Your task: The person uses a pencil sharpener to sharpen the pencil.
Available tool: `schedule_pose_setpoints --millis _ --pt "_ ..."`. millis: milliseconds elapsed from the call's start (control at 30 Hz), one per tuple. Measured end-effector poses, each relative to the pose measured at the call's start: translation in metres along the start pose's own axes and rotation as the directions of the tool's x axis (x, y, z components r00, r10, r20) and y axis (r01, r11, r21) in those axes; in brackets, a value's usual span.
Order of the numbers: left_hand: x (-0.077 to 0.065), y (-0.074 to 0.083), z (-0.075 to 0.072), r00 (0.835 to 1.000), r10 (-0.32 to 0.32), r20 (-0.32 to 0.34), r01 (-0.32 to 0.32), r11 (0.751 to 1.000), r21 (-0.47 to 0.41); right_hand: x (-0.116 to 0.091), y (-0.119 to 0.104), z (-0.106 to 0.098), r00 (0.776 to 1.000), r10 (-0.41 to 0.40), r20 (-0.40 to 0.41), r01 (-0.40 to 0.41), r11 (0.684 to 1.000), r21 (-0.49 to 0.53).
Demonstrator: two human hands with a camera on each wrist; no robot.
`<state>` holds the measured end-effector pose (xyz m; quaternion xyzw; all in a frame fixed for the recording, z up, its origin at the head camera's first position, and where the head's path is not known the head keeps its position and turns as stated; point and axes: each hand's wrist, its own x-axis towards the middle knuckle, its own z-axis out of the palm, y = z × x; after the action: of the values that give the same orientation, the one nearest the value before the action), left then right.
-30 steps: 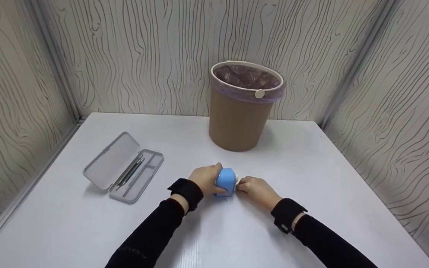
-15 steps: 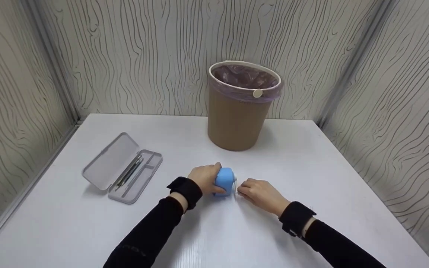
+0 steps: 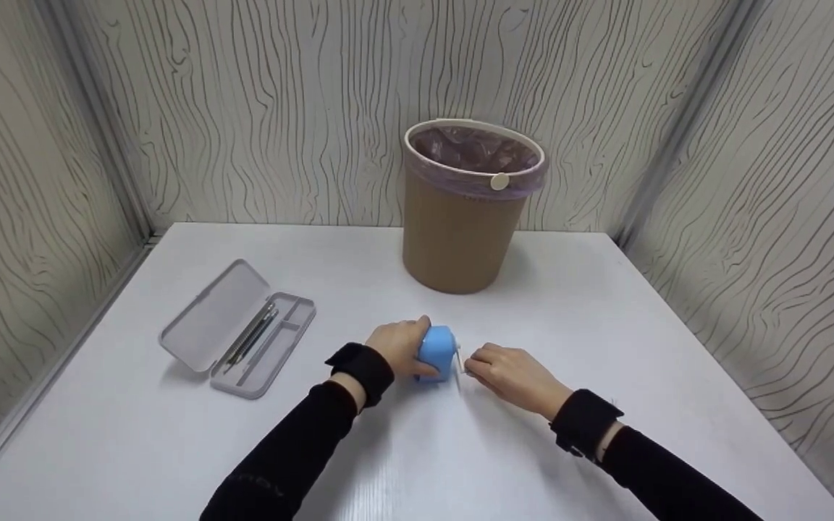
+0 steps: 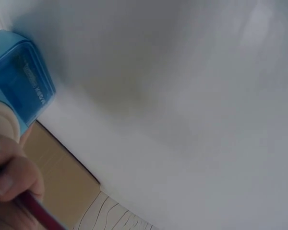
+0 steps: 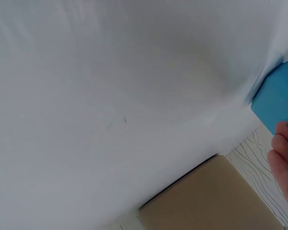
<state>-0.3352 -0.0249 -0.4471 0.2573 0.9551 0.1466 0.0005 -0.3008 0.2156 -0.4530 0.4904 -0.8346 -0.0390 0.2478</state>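
My left hand (image 3: 399, 349) grips a blue crank pencil sharpener (image 3: 436, 353) near the middle of the white table. In the left wrist view the sharpener (image 4: 21, 79) shows a see-through drawer and a round cream part. A dark red pencil (image 4: 38, 211) runs between the fingers (image 4: 21, 177) there; the head view hides it behind the left hand. My right hand (image 3: 515, 376) pinches the end of the thin white crank (image 3: 460, 359) on the sharpener's right side. In the right wrist view the right fingers (image 5: 283, 148) are at the crank, beside the blue body (image 5: 276, 96).
An open grey pencil case (image 3: 294, 347) with several pencils (image 3: 252, 336) lies to the left. Behind the hands stands a brown bin (image 3: 457, 239) with a purple liner. Wood-patterned walls (image 3: 279, 108) border the table (image 3: 569, 289) at the back and sides.
My right hand has shifted slightly right and towards the person, and the crank arm has turned and shows more plainly. The left hand and sharpener stay almost where they were.
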Motion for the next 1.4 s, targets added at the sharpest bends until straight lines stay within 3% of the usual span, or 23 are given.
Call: schedule_pose_setpoints --millis 267,533,1033,1233,1400 --pt "0.000 0.001 0.000 1.000 -0.009 0.003 0.009 1.000 0.010 0.001 0.003 -0.002 1.000 -0.019 -0.024 0.018 1.000 -0.016" --pt "0.000 0.002 0.002 1.000 0.004 -0.014 -0.004 1.000 0.020 -0.001 0.007 -0.003 0.992 -0.053 -0.119 0.046 0.997 -0.055" --pt "0.002 0.001 0.001 1.000 0.023 -0.013 -0.023 1.000 0.011 0.005 0.014 -0.007 0.989 -0.039 -0.143 0.024 0.994 -0.107" --pt "0.001 -0.002 0.002 0.999 0.034 0.000 -0.034 0.999 0.017 0.008 0.013 -0.009 0.989 0.005 -0.148 -0.020 0.995 -0.097" --pt "0.003 0.005 0.002 0.996 0.084 0.022 -0.086 0.994 0.074 0.014 0.019 -0.013 0.978 0.130 -0.160 -0.138 0.990 -0.035"
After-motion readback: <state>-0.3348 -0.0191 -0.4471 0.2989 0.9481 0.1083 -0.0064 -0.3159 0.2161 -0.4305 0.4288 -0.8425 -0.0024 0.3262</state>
